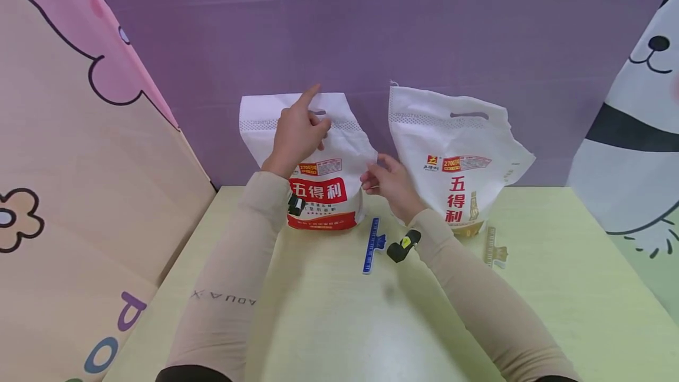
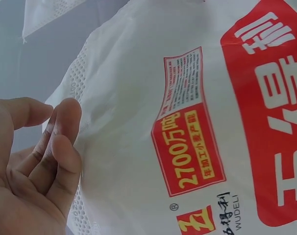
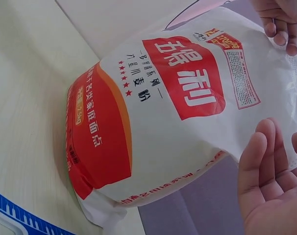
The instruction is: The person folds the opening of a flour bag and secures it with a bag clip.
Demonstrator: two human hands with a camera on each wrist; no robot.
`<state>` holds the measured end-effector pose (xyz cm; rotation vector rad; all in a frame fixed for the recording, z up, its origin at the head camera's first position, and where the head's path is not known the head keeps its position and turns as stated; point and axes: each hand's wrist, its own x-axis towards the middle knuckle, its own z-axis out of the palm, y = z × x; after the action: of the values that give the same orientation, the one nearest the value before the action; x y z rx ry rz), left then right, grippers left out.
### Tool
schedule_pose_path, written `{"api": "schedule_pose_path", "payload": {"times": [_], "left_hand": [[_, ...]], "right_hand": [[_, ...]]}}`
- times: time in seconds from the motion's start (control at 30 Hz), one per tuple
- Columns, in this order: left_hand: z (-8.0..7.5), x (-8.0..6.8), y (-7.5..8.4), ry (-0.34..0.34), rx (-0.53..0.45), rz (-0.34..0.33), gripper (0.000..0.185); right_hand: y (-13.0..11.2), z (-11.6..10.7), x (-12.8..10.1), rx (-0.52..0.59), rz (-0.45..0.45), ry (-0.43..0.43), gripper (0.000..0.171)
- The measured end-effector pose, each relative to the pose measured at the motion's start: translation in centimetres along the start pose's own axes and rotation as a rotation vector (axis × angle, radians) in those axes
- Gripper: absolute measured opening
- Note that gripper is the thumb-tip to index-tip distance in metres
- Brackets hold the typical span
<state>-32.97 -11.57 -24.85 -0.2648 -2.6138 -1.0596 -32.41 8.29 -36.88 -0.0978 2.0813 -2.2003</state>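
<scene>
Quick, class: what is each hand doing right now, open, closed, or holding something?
Left hand: fingers pinch the top of the red bag, index finger straight.
Right hand: fingers pinch that bag's right edge.

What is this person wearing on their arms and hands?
Both arms are covered to the wrist by snug beige sleeves; the left one carries small grey lettering, seen mirrored. Dark cuffs show near the elbows. A small black device with a yellow-green spot is strapped at the right wrist, and another black one at the left. The left hand and right hand are bare.
</scene>
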Motion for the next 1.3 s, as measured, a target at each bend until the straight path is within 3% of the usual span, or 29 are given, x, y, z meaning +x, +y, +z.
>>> {"api": "schedule_pose_path", "payload": {"times": [0.43, 0.83, 1.3], "left_hand": [[-0.2, 0.4, 0.5, -0.052, -0.03, -0.057, 0.067], [-0.4, 1.1, 1.0, -0.103, -0.012, -0.051, 0.064], [-0.4, 0.8, 1.1, -0.046, -0.039, -0.02, 0.05]], "right_hand": [[0.1, 0.3, 0.1, 0.006, 0.017, 0.027, 0.023], [0.5, 0.4, 0.8, 0.026, 0.005, 0.014, 0.023], [0.3, 0.5, 0.6, 0.077, -0.005, -0.022, 0.028]]}}
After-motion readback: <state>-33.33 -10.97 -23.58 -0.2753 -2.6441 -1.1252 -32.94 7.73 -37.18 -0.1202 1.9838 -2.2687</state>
